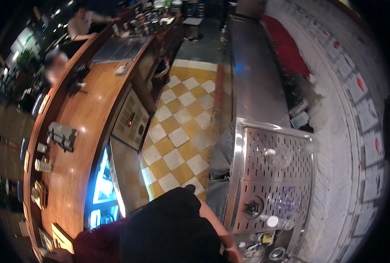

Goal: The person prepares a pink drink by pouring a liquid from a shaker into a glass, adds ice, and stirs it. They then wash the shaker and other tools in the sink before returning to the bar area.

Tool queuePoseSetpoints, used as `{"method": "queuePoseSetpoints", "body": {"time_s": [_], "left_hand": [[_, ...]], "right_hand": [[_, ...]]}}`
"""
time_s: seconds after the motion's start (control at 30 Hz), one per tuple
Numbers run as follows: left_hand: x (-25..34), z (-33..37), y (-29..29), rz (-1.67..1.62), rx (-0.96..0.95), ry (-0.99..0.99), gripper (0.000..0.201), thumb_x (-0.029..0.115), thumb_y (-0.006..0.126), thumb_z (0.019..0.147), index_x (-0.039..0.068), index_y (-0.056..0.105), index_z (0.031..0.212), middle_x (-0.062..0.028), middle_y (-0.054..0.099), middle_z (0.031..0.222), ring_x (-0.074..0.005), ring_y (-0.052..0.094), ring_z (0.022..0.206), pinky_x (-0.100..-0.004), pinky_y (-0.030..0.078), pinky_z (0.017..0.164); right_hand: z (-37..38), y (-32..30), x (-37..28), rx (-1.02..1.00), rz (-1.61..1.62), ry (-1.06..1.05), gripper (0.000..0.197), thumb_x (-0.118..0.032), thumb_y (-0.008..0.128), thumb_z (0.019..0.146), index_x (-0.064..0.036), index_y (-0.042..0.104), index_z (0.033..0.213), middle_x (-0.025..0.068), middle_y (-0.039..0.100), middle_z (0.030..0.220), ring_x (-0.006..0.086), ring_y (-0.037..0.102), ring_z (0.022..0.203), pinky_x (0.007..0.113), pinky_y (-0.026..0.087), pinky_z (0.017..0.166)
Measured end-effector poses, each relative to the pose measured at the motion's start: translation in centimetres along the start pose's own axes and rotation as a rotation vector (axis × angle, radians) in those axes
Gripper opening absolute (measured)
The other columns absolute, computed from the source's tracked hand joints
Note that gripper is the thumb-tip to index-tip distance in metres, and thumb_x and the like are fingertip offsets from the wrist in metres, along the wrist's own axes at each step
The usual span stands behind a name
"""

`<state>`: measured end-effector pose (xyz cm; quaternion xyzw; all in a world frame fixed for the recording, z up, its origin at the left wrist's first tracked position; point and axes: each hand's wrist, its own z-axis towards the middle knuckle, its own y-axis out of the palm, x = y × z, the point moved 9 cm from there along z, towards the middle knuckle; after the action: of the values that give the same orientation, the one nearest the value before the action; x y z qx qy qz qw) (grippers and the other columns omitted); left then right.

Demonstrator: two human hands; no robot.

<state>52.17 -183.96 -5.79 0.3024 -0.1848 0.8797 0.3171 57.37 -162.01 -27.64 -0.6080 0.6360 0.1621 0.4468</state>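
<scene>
An open checkered floor is seen left of the perforated steel tray. Two glasses are counted on it. The right hand is seen at its lower edge; its fingers' state cannot be told.

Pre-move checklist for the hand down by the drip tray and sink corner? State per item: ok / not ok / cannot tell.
1. Right hand in view: ok, at the lower edge by the small sink area.
2. Right hand's grip: cannot tell, fingers blurred and cut by the frame edge.
3. Left hand in view: not ok, hidden behind the dark clothing.
4. Perforated steel drip tray free of clutter: not ok, a clear glass and a second glass stand on it.
5. Glass rinser uncovered: ok.
6. Checkered floor behind the wooden bar counter clear: ok, no person standing there.
</scene>
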Motion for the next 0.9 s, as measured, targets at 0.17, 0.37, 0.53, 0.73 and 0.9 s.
{"method": "queuePoseSetpoints", "body": {"time_s": [0.17,0.37,0.53,0.73,0.9], "left_hand": [[0.8,-1.1,-5.0,0.038,0.031,-0.048,0.032,0.027,0.059,0.096,0.001,0.065,0.113,-0.0208,0.067,0.096,-0.0300,0.061,0.086,-0.0433,0.049,0.078],[-1.3,-1.8,-5.9,0.033,-0.020,-0.105,0.027,0.019,0.055,0.098,-0.003,0.064,0.112,-0.0220,0.067,0.094,-0.0284,0.060,0.085,-0.0418,0.048,0.078],[-1.6,1.0,-6.2,-0.014,0.004,-0.191,0.026,0.015,0.053,0.100,-0.006,0.063,0.111,-0.0223,0.068,0.096,-0.0265,0.060,0.087,-0.0401,0.048,0.079],[3.1,5.7,-6.2,0.033,0.099,-0.287,0.036,0.028,0.054,0.103,-0.003,0.063,0.119,-0.0174,0.069,0.111,-0.0230,0.063,0.102,-0.0373,0.048,0.087],[0.4,8.4,-3.3,0.081,0.042,-0.343,0.036,0.028,0.054,0.103,-0.003,0.063,0.120,-0.0171,0.069,0.113,-0.0226,0.063,0.103,-0.0369,0.048,0.088]], "right_hand": [[2.5,2.1,-3.1,-0.083,-0.104,-0.026,0.045,-0.055,0.065,0.087,-0.0127,0.055,0.098,0.0004,0.050,0.082,0.0158,0.047,0.064,0.030,0.040,0.051],[4.2,3.6,-3.9,-0.102,-0.119,-0.050,0.045,-0.055,0.065,0.086,-0.0129,0.056,0.100,0.0007,0.051,0.085,0.0168,0.048,0.068,0.031,0.041,0.054],[3.6,3.4,-3.2,-0.138,-0.140,-0.073,0.046,-0.056,0.066,0.085,-0.0131,0.057,0.101,0.0010,0.052,0.088,0.0175,0.048,0.071,0.031,0.041,0.056],[3.0,3.1,-1.7,-0.178,-0.156,-0.087,0.047,-0.056,0.066,0.084,-0.0134,0.057,0.103,0.0013,0.052,0.091,0.0185,0.049,0.075,0.032,0.042,0.058],[1.7,1.5,-0.1,-0.168,-0.156,-0.070,0.048,-0.056,0.067,0.083,-0.0136,0.058,0.104,0.0015,0.053,0.094,0.0193,0.049,0.078,0.033,0.043,0.061]]}}
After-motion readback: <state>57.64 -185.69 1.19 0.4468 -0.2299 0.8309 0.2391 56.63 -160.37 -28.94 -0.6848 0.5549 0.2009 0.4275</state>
